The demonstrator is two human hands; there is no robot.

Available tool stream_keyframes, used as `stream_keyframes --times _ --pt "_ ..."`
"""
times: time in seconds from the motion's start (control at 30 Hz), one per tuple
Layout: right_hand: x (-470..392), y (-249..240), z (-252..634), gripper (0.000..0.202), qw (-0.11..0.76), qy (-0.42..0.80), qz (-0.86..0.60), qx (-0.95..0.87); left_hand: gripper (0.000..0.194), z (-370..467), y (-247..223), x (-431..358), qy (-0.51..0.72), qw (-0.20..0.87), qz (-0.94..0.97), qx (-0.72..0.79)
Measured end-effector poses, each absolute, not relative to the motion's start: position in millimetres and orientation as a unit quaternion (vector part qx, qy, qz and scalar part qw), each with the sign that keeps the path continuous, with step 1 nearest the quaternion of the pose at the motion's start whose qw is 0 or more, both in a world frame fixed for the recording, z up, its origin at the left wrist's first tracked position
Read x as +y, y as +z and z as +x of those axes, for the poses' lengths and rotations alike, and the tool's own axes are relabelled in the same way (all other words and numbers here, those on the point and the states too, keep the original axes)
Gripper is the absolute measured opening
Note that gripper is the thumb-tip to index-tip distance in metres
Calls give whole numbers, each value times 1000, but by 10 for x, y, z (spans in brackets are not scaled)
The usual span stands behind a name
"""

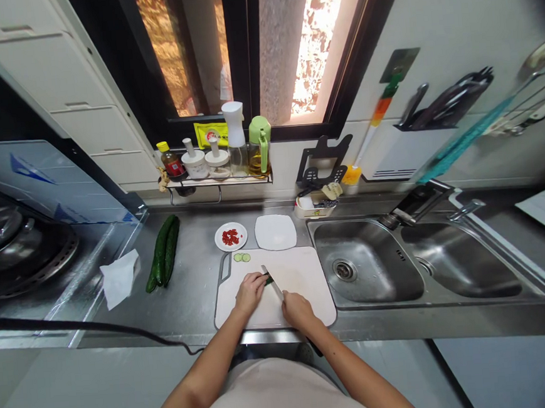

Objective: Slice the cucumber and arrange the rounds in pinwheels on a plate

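A white cutting board (301, 277) with a grey handle lies on the steel counter. My right hand (297, 310) is closed around the handle of a knife (273, 280), whose blade points up and to the left. My left hand (251, 292) presses its fingers on a small dark green piece (268, 280), probably cucumber, right beside the blade; the hand hides part of it. Two pale green slices (241, 257) lie at the board's upper left. Behind the board are a white plate of chopped red pieces (230, 237) and a bare white plate (275, 232).
Whole cucumbers (164, 253) and a white tissue (120, 279) lie on the left, near a stove with a pot (9, 243). A double sink (371, 259) is on the right. Bottles and jars stand on a rack (223, 181) under the window.
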State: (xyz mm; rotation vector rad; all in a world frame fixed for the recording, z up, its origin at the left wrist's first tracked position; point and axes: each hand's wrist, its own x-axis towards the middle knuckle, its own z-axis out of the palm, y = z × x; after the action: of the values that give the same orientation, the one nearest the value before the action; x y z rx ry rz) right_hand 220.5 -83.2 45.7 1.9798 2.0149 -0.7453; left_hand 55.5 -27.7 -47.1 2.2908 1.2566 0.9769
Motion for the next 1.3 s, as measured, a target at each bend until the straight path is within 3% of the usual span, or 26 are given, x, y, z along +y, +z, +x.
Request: stream_keyframes --times 1.3 --pt "-838 362 2177 32 101 -253 682 678 28 563 -515 -260 347 175 806 446"
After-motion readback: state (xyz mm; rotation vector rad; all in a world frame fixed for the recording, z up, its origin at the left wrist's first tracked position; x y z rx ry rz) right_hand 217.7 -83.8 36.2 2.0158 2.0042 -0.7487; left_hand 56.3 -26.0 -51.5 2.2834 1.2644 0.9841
